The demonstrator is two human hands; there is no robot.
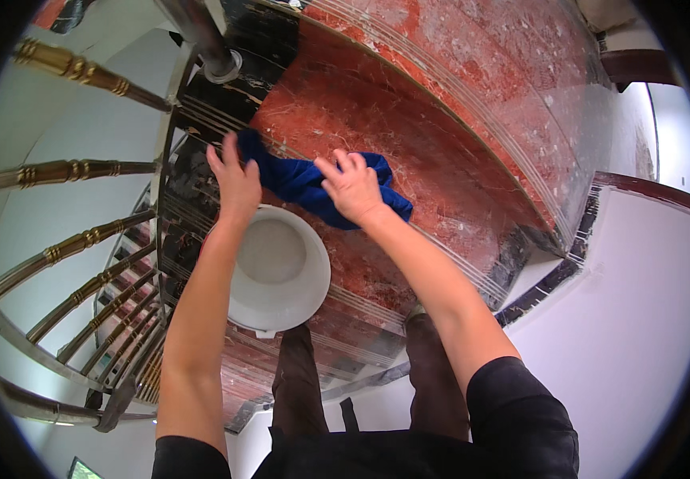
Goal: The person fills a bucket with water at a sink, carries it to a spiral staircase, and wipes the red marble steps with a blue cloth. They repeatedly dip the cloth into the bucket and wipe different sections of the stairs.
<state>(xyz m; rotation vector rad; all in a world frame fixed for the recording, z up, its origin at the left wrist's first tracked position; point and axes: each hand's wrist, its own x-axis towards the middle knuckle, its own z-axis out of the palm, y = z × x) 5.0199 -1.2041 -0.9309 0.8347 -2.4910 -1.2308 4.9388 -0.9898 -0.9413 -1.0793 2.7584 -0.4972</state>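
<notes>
A crumpled blue cloth [297, 179] lies across a red marbled stair tread, its left end blurred. My left hand [236, 185] is at that left end with fingers spread, also blurred; whether it touches the cloth is unclear. Over the right part of the cloth is my right hand [352, 184], its fingers apart and not closed around the fabric. Below the hands stands a white plastic bucket [315, 269], partly covered by my left forearm. Its inside looks pale and greyish; I cannot tell how much liquid it holds.
Metal balusters with brass-coloured fittings [66, 173] line the left side, above an open drop. A dark metal post [201, 42] rises at the upper left. Higher red steps [477, 78] curve away above. A white wall [614, 335] bounds the right. My legs [300, 377] stand on lower steps.
</notes>
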